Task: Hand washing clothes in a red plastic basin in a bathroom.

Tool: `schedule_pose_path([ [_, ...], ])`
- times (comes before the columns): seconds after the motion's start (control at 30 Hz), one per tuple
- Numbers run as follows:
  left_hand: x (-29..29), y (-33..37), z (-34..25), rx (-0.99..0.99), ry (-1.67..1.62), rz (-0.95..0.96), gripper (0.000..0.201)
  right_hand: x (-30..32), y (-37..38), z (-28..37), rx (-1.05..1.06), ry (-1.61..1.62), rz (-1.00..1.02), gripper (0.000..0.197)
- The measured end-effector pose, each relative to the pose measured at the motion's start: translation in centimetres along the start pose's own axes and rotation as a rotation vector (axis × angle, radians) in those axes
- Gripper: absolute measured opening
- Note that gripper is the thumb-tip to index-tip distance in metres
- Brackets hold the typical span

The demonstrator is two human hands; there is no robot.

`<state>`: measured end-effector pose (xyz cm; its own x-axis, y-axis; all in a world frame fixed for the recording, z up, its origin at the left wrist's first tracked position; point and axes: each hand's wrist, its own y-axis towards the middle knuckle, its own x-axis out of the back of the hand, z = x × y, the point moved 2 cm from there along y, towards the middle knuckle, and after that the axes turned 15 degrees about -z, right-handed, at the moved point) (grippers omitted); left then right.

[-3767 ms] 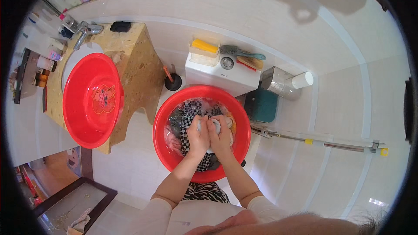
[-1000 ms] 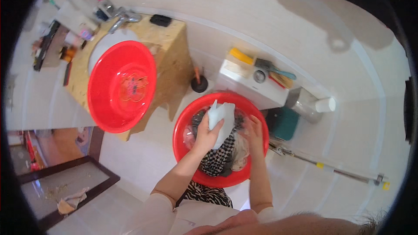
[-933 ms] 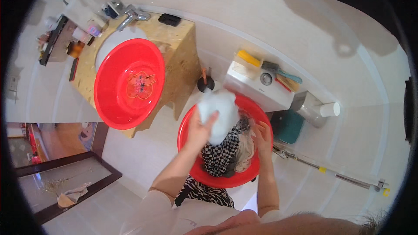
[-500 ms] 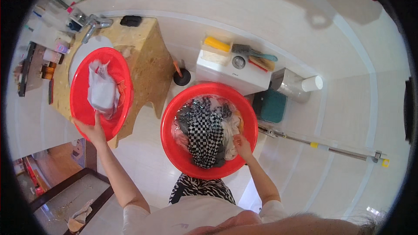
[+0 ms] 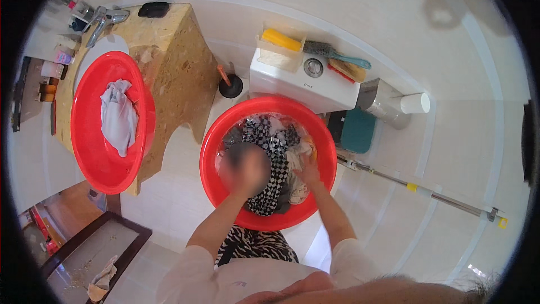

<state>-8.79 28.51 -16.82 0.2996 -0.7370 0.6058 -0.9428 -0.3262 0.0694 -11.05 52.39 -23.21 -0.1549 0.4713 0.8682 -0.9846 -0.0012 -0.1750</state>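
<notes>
- See left hand point(image 5: 247, 171) over lower red basin point(image 5: 326, 163); cannot tell its fingers, too blurred.
- See right hand point(image 5: 308, 173) at cream cloth point(image 5: 296, 191) there; cannot tell whether pinching.
- Find checked cloth point(image 5: 277, 163) between both, white cloth point(image 5: 119, 118) inside upper red basin point(image 5: 90, 129).

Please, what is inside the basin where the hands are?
A black-and-white checked cloth, and right of it a cream cloth. What lies beneath them is covered; blur hides part of the left side.
</notes>
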Motion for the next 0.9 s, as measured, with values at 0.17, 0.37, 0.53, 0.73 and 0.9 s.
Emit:
schedule_pose_path([
  [0.17, -7.6, 0.2, 1.1, -0.096, 0.465, 0.519, 0.06, -1.0, -2.1, -3.5, -0.149, 0.143, -0.129, 0.04],
  [0.37, -6.2, -2.9, 7.2, -0.15, 0.639, 0.649, 0.063, 9.1, -4.4, 3.3, -0.292, 0.639, -0.093, 0.029],
  [0.53, -7.7, -2.2, 3.2, 0.021, 0.517, 0.698, 0.069, 24.2, -4.9, 11.5, -0.314, 0.728, 0.051, 0.025],
  [0.73, -7.0, -1.2, 1.9, 0.468, -0.731, 0.508, 0.062, 30.0, -2.1, 17.1, -0.233, 0.921, 0.192, 0.023],
  [0.9, -4.2, 0.7, -0.8, 1.093, -1.426, 0.416, 0.044, 25.5, 2.7, 13.0, -0.459, 1.164, 0.242, 0.022],
])
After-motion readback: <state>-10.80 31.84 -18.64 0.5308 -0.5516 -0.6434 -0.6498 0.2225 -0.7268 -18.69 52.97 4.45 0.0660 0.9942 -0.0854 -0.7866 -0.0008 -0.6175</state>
